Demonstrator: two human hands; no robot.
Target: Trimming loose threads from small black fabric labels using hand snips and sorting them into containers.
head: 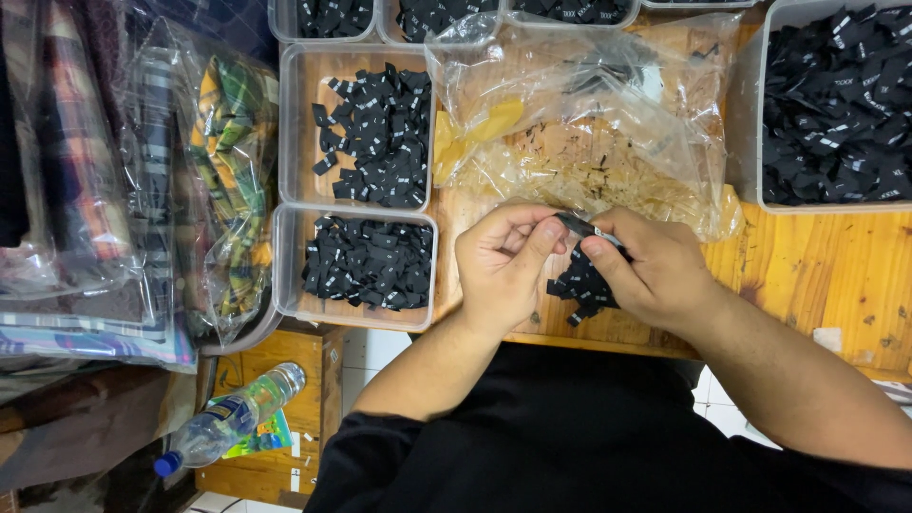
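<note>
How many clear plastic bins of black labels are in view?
6: two stacked at centre-left, three cut off along the top edge, one large at right. More may lie out of frame.

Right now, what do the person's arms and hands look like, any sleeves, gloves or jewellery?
Both forearms are bare. The left hand and right hand wear no gloves, and no rings, watch or bracelet show. Black sleeves begin near the elbows, matching the black top; the nails look short and plain.
</note>
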